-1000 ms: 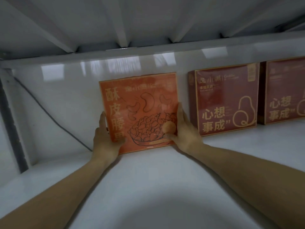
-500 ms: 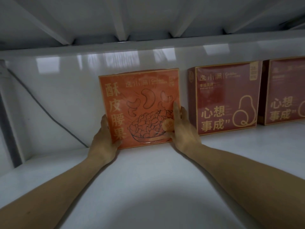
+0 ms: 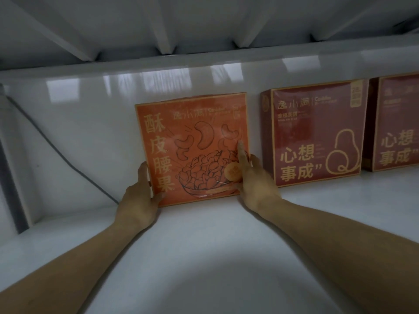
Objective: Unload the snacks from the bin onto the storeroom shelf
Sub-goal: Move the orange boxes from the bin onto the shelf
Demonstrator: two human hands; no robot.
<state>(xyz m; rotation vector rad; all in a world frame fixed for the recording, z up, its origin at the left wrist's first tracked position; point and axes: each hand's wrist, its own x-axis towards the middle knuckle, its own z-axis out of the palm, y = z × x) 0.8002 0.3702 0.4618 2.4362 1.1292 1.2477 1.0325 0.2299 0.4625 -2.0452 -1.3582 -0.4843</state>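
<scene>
Orange box (image 3: 192,150) farther back; left hand (image 3: 138,200), right hand (image 3: 254,184) fingers (image 3: 240,154) around its edges; red box (image 3: 317,137) alongside.

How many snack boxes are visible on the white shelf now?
3. A square orange cardboard box stands left, against the back wall; a dark red cardboard box stands to its right; another dark red box is cut off by the frame's right edge. More may lie beyond.

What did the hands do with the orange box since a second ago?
The orange square cashew box was pushed a little farther back on the white shelf. The left hand slid lower on its left edge, uncovering the bottom printed character. Left hand and right hand still grip its sides. The dark red box beside it stayed put.
</scene>
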